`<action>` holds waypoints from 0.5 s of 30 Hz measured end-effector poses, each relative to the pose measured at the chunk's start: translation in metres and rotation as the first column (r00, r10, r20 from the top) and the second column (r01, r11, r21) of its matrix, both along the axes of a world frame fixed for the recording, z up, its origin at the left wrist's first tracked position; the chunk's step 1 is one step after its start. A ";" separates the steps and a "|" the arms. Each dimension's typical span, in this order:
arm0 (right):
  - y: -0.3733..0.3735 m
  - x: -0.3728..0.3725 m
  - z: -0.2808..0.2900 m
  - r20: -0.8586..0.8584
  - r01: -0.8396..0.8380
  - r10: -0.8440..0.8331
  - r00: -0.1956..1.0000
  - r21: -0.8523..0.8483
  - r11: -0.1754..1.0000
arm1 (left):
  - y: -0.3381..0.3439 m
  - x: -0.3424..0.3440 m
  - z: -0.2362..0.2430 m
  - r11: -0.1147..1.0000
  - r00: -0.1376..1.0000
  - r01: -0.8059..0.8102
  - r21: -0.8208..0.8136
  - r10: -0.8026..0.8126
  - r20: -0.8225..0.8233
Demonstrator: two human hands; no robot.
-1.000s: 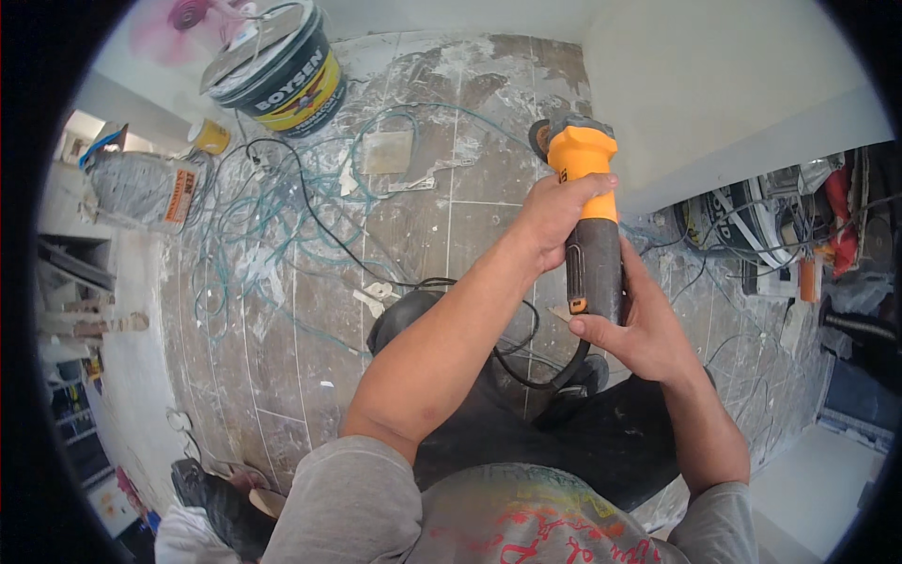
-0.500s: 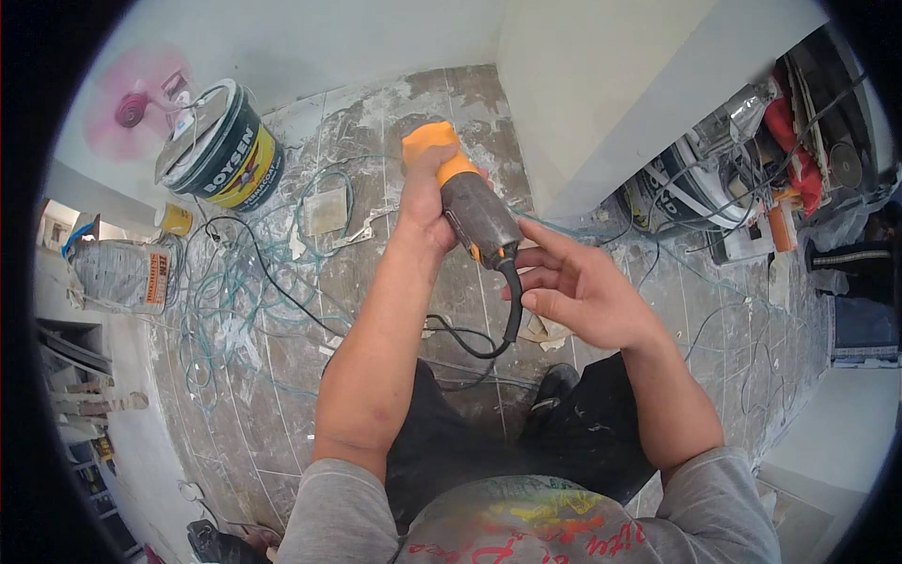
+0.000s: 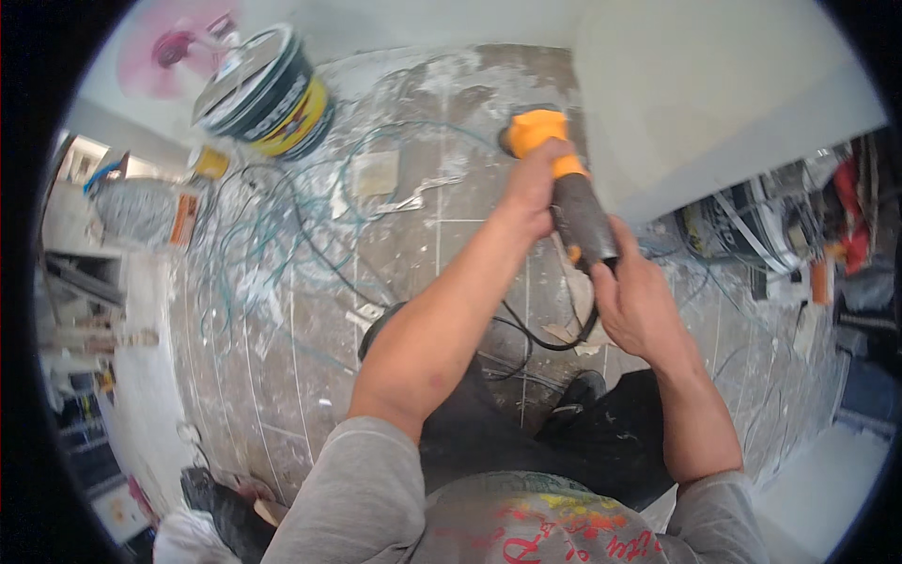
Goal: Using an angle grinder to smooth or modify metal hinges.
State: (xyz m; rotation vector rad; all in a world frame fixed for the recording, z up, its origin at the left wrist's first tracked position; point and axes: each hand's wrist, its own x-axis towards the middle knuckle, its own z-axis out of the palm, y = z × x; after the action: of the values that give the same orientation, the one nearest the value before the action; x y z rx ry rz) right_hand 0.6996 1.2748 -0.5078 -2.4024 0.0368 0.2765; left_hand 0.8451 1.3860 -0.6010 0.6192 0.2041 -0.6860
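Note:
An orange and dark grey power tool [image 3: 571, 193], like an angle grinder, is held over the tiled floor beside a white wall corner [image 3: 714, 113]. My left hand [image 3: 534, 183] grips its body just behind the orange head. My right hand [image 3: 631, 293] closes around the rear end of the handle, where a black cord [image 3: 554, 340] loops down toward my legs. The tool's head points away from me, close to the wall's edge.
A paint bucket [image 3: 272, 89] stands at the far left with a pink fan [image 3: 174, 47] behind it. Thin cables [image 3: 282, 235] sprawl over the dusty tiles. A filled sack [image 3: 141, 211] lies at left. Tools and buckets [image 3: 752, 235] crowd the right side.
The tool has swung to the right, toward the wall corner. My right hand, open beside the handle half a second ago, has closed on its rear end.

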 end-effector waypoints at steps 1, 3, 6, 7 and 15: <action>0.001 -0.001 -0.002 0.023 0.051 -0.050 0.998 -0.036 0.998 | -0.001 0.000 -0.003 1.000 1.000 -0.029 0.007 0.029 -0.003; 0.002 -0.001 -0.004 -0.015 0.043 -0.044 0.999 -0.068 0.997 | -0.007 -0.001 -0.007 1.000 1.000 0.000 0.011 0.000 -0.013; 0.004 -0.002 -0.004 -0.002 0.074 -0.074 0.997 -0.089 0.993 | -0.011 -0.002 -0.003 1.000 1.000 -0.006 0.008 0.006 -0.013; 0.005 -0.003 -0.003 0.014 0.111 -0.110 0.994 -0.086 0.990 | -0.012 -0.004 -0.001 1.000 1.000 -0.010 0.021 0.010 -0.024; 0.006 -0.008 -0.009 0.018 0.108 -0.106 0.994 -0.099 0.989 | -0.014 -0.001 -0.012 0.999 1.000 -0.001 -0.036 0.002 0.014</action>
State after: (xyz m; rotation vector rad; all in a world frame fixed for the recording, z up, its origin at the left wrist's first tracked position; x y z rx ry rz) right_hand 0.6914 1.2808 -0.5169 -2.4917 0.1771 0.2134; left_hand 0.8443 1.3721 -0.6129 0.5888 0.1789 -0.6825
